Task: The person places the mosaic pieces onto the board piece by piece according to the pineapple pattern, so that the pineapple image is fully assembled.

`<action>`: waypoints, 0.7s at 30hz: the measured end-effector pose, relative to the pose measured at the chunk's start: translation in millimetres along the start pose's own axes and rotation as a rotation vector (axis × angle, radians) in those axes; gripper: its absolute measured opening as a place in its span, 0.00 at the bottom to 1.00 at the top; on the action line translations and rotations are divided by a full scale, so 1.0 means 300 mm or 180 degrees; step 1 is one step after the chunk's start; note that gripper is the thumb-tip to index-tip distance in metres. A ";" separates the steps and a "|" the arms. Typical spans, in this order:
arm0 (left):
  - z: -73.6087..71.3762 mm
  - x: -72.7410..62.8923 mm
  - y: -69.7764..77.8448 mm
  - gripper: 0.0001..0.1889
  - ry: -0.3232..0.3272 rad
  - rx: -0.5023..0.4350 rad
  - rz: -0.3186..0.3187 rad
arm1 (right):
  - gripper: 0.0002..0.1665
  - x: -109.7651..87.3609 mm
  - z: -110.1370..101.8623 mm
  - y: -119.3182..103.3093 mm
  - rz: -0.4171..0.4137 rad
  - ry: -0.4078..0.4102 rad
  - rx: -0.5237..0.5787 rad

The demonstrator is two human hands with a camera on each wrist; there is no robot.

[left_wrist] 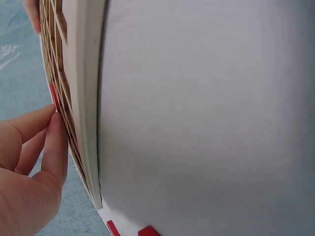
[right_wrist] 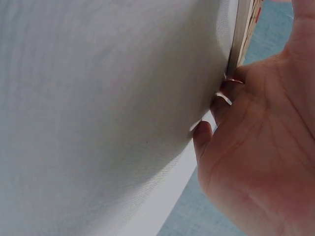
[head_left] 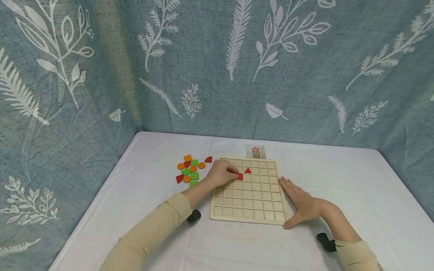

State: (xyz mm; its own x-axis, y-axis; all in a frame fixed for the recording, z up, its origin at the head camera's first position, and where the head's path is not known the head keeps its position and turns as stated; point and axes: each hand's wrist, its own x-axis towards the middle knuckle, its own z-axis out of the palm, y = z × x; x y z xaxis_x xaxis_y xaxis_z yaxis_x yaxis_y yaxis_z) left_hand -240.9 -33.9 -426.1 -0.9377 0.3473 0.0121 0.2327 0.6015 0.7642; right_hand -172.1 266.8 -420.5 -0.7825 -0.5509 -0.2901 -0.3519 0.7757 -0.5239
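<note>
My left hand [head_left: 221, 173] reaches over the wooden grid board [head_left: 247, 221] and pinches a red square tile [head_left: 240, 176] between thumb and fingers, at a cell in the upper part. In the left wrist view, the fingertips [left_wrist: 55, 112] are right at the tile's edge. A red triangle tile [head_left: 248, 170] lies in a cell just up and right of it. Along the board's right side rests my right hand [head_left: 303, 205], fingers straight, thumb by the lower right corner. The right wrist view shows its palm [right_wrist: 266, 147] with fingertips down on the white cloth beside the board.
Left of the board lies a loose group of orange circles [head_left: 187, 179], green squares [head_left: 194, 175], an orange square [head_left: 188, 158] and red quarter-circles [head_left: 208, 159]. A small pattern card [head_left: 255, 151] lies behind the board. A patterned curtain [head_left: 210, 94] hangs behind the white-covered table [head_left: 162, 146].
</note>
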 end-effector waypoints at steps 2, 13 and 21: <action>-0.003 -0.001 -0.003 0.06 0.0026 -0.0005 -0.0024 | 0.85 0.000 0.000 -0.001 0.0004 -0.0006 -0.0001; -0.012 0.004 -0.006 0.08 -0.0046 0.0029 -0.0149 | 0.88 0.007 -0.012 -0.011 0.0075 -0.0162 0.0028; -0.016 0.003 -0.005 0.06 -0.0088 0.0059 -0.0131 | 0.86 0.005 -0.025 -0.015 0.0023 -0.0252 0.0108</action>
State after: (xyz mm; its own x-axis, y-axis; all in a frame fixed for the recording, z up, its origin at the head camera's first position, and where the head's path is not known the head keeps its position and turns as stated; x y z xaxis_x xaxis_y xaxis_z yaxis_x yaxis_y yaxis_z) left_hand -243.3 -37.8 -424.1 -0.9390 0.3418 -0.0371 0.1992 0.6287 0.7517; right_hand -175.6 264.7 -412.5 -0.7414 -0.5691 -0.3556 -0.3278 0.7695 -0.5481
